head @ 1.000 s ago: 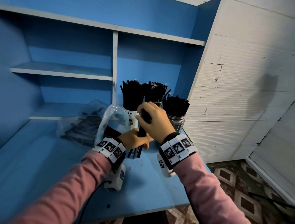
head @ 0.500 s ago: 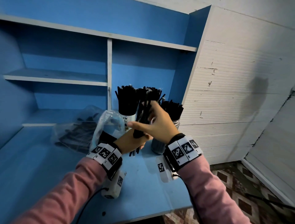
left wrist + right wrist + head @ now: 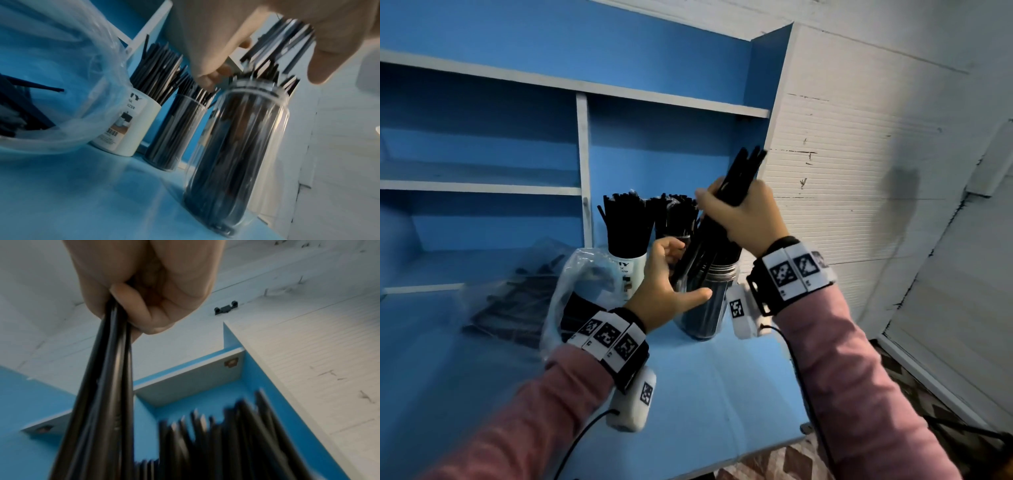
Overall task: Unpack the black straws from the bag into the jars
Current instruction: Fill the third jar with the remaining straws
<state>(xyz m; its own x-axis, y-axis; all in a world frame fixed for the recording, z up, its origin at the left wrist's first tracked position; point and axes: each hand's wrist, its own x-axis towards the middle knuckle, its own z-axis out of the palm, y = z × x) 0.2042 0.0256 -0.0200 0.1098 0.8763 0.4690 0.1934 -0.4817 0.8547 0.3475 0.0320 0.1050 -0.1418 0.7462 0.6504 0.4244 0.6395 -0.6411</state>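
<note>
Head view: on the blue desk (image 3: 705, 387) stand three containers of black plastic straws: a white labelled tub (image 3: 629, 270), a clear tumbler (image 3: 674, 222) and a clear ribbed jar (image 3: 709, 308). The right hand (image 3: 743, 216) grips one bundle of black straws (image 3: 726, 205), tilted, lower ends at the ribbed jar's mouth. The left hand (image 3: 667, 287) hovers beside that jar, fingers loosely spread. Two clear plastic bags (image 3: 571, 291) lie left.

Left wrist view: the three containers, ribbed jar (image 3: 242, 154) nearest.

Right wrist view: fingers (image 3: 131, 305) curled round the bundle (image 3: 107, 402).
</note>
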